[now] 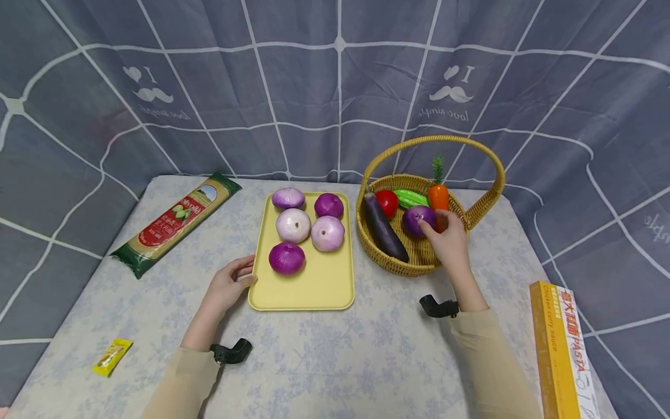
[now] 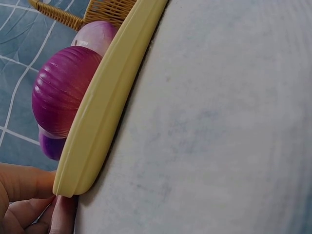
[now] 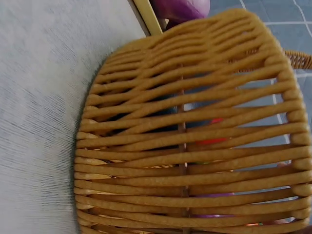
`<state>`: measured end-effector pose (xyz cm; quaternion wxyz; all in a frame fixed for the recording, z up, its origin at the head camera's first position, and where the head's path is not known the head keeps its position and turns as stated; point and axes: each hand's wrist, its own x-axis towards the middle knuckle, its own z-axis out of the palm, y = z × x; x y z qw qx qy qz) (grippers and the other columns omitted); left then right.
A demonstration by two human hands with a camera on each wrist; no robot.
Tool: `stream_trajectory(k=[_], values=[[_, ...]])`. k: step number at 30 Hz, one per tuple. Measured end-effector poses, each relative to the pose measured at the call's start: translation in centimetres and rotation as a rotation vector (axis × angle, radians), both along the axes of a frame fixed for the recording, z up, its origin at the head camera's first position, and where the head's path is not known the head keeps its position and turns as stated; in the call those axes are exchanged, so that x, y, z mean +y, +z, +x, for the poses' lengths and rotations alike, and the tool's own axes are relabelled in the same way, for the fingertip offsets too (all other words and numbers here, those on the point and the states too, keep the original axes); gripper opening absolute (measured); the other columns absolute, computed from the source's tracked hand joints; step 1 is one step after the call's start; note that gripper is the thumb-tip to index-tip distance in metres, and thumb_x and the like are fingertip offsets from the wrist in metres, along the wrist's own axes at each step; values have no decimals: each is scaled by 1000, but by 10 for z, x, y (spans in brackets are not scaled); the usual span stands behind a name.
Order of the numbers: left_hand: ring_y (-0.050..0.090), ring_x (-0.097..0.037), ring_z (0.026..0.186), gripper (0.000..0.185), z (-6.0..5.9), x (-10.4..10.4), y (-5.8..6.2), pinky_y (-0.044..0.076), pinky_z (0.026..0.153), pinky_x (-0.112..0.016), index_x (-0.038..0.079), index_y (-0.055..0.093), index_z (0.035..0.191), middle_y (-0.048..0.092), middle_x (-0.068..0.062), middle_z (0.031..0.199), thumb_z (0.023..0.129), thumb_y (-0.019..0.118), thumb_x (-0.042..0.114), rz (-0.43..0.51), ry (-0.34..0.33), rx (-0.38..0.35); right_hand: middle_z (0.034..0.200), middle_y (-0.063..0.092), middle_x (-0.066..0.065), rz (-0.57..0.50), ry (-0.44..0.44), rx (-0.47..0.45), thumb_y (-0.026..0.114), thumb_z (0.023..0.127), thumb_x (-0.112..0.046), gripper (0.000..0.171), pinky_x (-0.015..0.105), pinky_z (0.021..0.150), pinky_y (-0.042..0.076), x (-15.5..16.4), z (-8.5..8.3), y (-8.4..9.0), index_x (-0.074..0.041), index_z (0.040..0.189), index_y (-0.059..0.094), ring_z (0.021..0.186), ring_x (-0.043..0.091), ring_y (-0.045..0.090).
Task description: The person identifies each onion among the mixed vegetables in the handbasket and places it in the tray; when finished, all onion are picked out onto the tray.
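Fingers of my right hand (image 1: 449, 243) curl round the purple onion (image 1: 417, 220) lying inside the wicker basket (image 1: 473, 216), which stands just right of the yellow tray (image 1: 319, 285), so I judge a firm all-round hold and a straight lift clear of the arched handle will keep the onion from knocking the eggplant (image 1: 384, 228) beside it. My left hand (image 1: 228, 287) pinches the tray's near left corner, steadying it where five more onions sit. The tray rests on a pale floral-patterned table (image 1: 335, 355), a pasta packet (image 1: 175, 224) left of the tray, a grey gridded curtain (image 1: 335, 87) behind
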<state>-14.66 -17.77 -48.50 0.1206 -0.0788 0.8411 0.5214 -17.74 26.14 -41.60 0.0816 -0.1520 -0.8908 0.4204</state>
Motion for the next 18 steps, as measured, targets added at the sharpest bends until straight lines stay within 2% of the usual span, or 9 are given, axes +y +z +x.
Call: stream_trajectory(k=[8, 14, 18], values=[[54, -30, 125, 52, 0, 0, 0, 52, 86, -13, 3, 44, 146, 56, -21, 137, 96, 58, 7, 9, 2, -2, 142, 45, 27, 39, -8, -58, 64, 93, -36, 67, 54, 113, 36, 2, -9, -1, 4, 142, 43, 132, 41, 42], [54, -31, 125, 52, 0, 0, 0, 54, 90, -17, 2, 44, 146, 56, -21, 137, 96, 57, 5, 18, 8, 7, 139, 44, 32, 73, 8, -120, 63, 93, -40, 74, 55, 113, 35, 1, -16, -2, 10, 142, 38, 130, 44, 42], [54, -30, 125, 52, 0, 0, 0, 53, 87, -15, 2, 44, 146, 56, -21, 137, 96, 58, 7, 14, 6, 2, 137, 44, 32, 74, -11, -152, 63, 93, -39, 74, 55, 112, 37, -1, -20, -5, 11, 141, 38, 129, 44, 42]])
